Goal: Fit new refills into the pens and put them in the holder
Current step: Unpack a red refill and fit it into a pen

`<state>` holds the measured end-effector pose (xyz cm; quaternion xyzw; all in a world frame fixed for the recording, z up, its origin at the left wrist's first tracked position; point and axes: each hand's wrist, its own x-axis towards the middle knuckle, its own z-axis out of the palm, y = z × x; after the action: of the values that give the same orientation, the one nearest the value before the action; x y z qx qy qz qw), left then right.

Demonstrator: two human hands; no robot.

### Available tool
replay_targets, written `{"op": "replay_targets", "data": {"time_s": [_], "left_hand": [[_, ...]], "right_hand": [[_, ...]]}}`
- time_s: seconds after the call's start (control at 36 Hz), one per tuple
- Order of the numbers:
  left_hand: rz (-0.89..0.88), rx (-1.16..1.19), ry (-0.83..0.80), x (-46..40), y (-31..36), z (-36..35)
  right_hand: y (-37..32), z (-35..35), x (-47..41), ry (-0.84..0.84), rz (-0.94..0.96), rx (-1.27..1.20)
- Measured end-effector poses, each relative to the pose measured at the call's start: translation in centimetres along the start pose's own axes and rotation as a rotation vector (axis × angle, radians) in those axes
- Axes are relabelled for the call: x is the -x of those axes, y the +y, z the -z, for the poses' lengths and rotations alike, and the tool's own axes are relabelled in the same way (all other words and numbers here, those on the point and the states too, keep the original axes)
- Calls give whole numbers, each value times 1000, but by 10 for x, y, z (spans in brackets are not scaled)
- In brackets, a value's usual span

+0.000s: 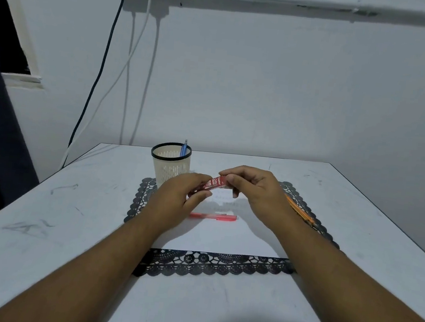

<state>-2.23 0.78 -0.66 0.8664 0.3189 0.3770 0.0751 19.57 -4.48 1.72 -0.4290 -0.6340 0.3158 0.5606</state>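
A small red refill case point(213, 183) marked 2B is held above the table between both hands. My left hand point(179, 196) pinches its lower left end and my right hand point(252, 190) pinches its upper right end. Below them a pink-red pen point(212, 216) lies flat on a white sheet point(224, 237). An orange pen point(301, 213) lies on the mat, partly hidden behind my right wrist. The cream mesh holder point(171, 163) with a black rim stands behind my left hand, with a blue pen point(184, 149) upright in it.
A black lace-edged mat point(211, 266) lies under the white sheet on the white table point(57, 223). The wall stands close behind the table, with cables point(105, 54) hanging from a socket at the upper left.
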Motion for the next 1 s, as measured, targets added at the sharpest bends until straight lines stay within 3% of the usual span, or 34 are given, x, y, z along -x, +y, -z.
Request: {"op": "replay_targets", "data": {"time_s": [0.11,0.28,0.5,0.69,1.0], "left_hand": [[-14,-78,84,-1,2,4],[-14,-125,85,-1,2,10],[202,475,208,-3,16,9],[227,693,204,-4,28,7],[233,654,233,-3,17,5]], "right_hand": [[3,-11,-4,93,-161,-181],[5,-16,-2,116,-402,-380],[6,-27,-3,69,-765,-821],[9,-32,-3,26,-820,-944],[4,-29,-1,108,-795,-912]]}}
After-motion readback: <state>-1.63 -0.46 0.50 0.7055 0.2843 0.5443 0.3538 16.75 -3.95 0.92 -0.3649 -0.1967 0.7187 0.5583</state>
